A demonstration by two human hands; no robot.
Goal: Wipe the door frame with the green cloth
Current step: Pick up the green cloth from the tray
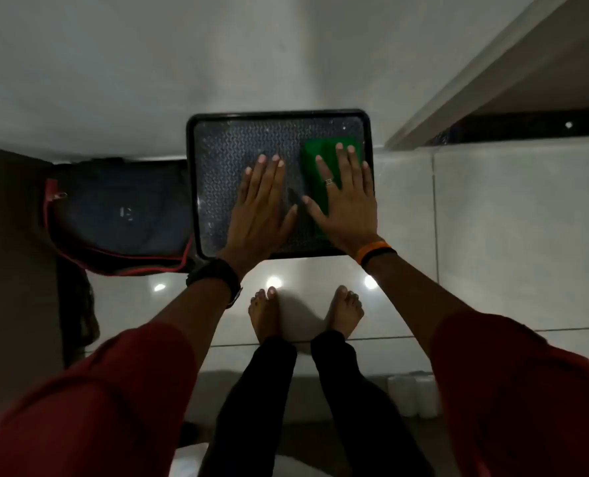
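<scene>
Green cloth lying folded on black tray, under spread fingers of right hand. Left hand resting flat beside, fingers splayed (gripping nothing). Door frame, beyond the fingertips, seemingly awaiting wiping.

Folded green cloth half covered by the flat right hand, near end hidden. Dark textured black-rimmed tray: near middle masked by both hands, left hand included. Dark bag with red trim, far left, too dim to identify. Red sleeves blurred, cut by bottom edge.
</scene>
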